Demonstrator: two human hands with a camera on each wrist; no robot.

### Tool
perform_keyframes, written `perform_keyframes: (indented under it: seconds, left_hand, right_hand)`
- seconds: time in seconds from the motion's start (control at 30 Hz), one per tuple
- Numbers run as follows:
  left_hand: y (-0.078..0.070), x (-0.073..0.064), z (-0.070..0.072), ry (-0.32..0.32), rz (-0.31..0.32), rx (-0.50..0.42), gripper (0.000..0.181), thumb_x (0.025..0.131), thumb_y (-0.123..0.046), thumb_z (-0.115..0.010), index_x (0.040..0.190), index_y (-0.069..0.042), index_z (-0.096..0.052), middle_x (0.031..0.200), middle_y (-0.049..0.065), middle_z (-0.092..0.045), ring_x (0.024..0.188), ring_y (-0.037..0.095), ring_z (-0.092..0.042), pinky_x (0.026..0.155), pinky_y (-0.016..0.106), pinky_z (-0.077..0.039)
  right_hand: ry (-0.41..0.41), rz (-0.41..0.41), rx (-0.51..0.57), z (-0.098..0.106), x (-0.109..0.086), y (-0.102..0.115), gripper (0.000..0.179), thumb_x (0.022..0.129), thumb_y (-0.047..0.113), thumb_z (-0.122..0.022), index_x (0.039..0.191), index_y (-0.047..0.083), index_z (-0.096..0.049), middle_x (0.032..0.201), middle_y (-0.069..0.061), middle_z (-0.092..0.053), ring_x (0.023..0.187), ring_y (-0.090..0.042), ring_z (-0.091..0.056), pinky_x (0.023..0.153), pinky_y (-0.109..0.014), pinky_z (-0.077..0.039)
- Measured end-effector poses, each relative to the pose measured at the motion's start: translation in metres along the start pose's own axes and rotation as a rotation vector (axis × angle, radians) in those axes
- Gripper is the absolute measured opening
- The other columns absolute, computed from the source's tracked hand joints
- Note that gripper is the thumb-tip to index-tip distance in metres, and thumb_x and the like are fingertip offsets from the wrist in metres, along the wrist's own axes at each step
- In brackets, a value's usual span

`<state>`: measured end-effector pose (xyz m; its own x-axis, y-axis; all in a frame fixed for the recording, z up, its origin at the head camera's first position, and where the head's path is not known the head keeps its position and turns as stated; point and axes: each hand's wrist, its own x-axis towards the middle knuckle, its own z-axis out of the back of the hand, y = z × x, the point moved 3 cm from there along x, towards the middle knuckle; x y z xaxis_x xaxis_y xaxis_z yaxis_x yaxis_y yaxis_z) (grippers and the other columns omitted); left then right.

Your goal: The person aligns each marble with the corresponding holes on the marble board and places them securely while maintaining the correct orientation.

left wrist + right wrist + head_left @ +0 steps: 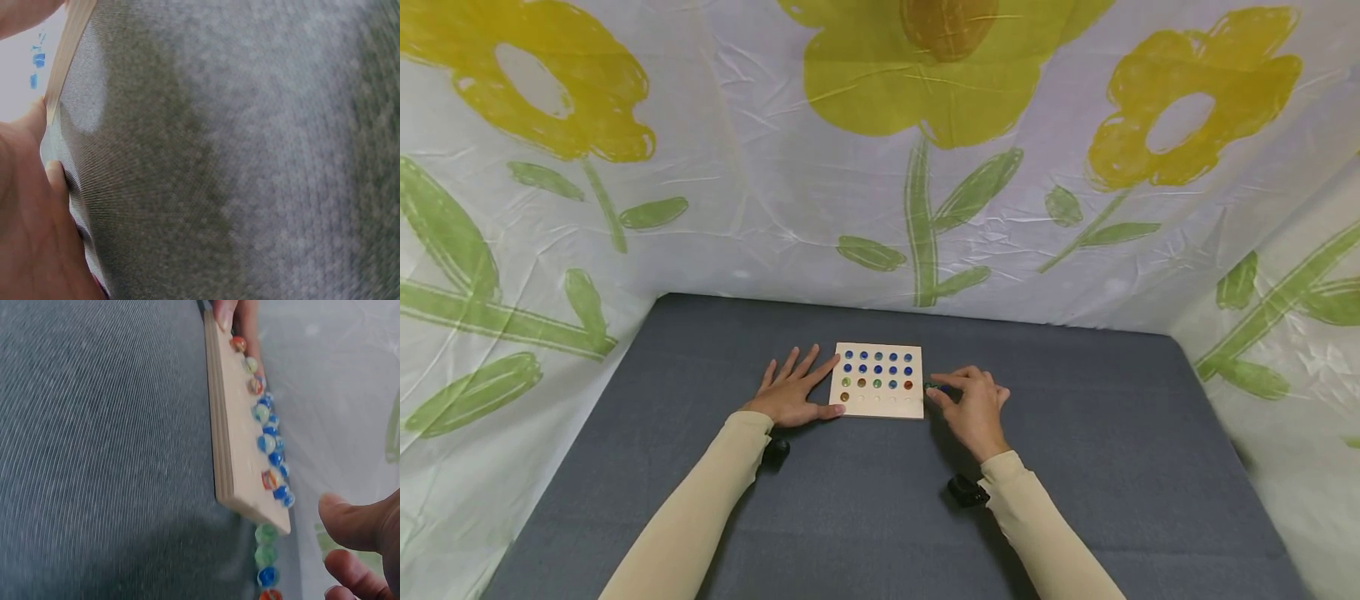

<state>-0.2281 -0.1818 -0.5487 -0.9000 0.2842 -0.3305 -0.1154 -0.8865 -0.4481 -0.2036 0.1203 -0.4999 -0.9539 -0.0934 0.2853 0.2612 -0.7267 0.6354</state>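
Observation:
A pale wooden board [880, 407] with rows of round hollows lies flat on the table. Glass marbles [877, 370] in blue, green and red-orange fill its upper rows; one amber marble [845, 397] sits at the left of the front row, whose other hollows are bare. My left hand [790, 398] has its fingers spread, with thumb and index finger touching the board's left edge. Off the right edge, several loose marbles [266, 555] stand in a line. Over them is my right hand [973, 408], thumb [350, 519] and bent fingers apart, no marble visible between them.
Dark grey cloth [850, 517] covers the table. White sheeting printed with yellow flowers [917, 83] hangs behind and at both sides. A black wrist camera [966, 490] sits under the right wrist, another black camera [776, 454] under the left.

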Motion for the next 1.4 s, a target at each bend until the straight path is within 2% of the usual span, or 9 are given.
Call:
perform_keyframes:
  seconds: [0.33, 0.7, 1.4]
  left_hand:
    - [-0.002, -0.002, 0.002, 0.003, -0.011, -0.003, 0.098, 0.087, -0.076, -0.057, 0.164, -0.035, -0.012, 0.171, 0.003, 0.005, 0.154, 0.032, 0.015, 0.118, 0.060, 0.015]
    - [-0.004, -0.003, 0.003, 0.006, -0.007, -0.009, 0.098, 0.087, -0.076, -0.057, 0.164, -0.035, -0.013, 0.171, 0.003, 0.005, 0.154, 0.032, 0.015, 0.118, 0.060, 0.015]
    - [-0.004, -0.005, 0.002, -0.001, -0.013, -0.012, 0.098, 0.087, -0.075, -0.058, 0.164, -0.035, -0.014, 0.171, 0.003, 0.003, 0.154, 0.032, 0.014, 0.118, 0.060, 0.015]
  right_hand:
    - [-0.010, -0.014, -0.020, 0.009, 0.002, -0.017, 0.025, 0.083, 0.012, -0.086, 0.107, 0.007, -0.081, 0.100, -0.014, -0.067, 0.092, -0.034, -0.055, 0.084, -0.056, -0.025]
    - [0.027, -0.049, -0.018, 0.014, 0.002, -0.034, 0.025, 0.084, 0.013, -0.085, 0.108, 0.007, -0.081, 0.100, -0.013, -0.068, 0.091, -0.033, -0.054, 0.087, -0.056, -0.023]
    - [0.079, -0.106, -0.018, 0.004, 0.002, -0.046, 0.018, 0.087, 0.012, -0.083, 0.104, 0.008, -0.082, 0.101, -0.013, -0.066, 0.093, -0.033, -0.054, 0.090, -0.057, -0.022]
